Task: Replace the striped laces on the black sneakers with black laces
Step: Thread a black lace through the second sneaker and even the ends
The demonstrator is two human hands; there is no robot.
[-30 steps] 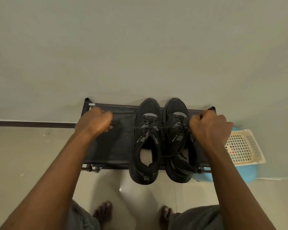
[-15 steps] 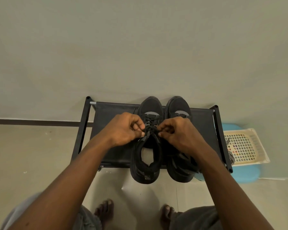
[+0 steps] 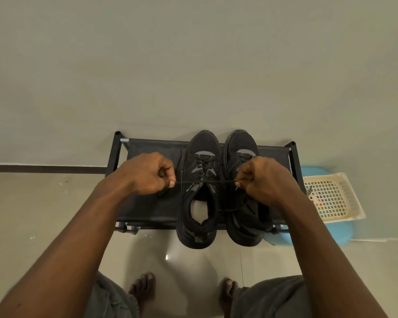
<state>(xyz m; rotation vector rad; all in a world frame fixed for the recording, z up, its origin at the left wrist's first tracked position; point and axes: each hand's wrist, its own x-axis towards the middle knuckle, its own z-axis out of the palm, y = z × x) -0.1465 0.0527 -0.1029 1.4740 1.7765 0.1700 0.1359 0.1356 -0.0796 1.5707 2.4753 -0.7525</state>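
looks late-stage: left sneaker [image 3: 202, 145] and right sneaker [image 3: 240, 143] sit on the rack [image 3: 147, 207] by the far wall, both apparently laced black, left hand [image 3: 147, 174] and right hand [image 3: 262, 180] each with grip pinched on the black lace [image 3: 207, 181], taut across the left sneaker (bow not tied yet).

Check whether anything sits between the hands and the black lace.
Nothing visible does. The left hand and the right hand each pinch an end of the black lace, stretched taut over the sneakers.
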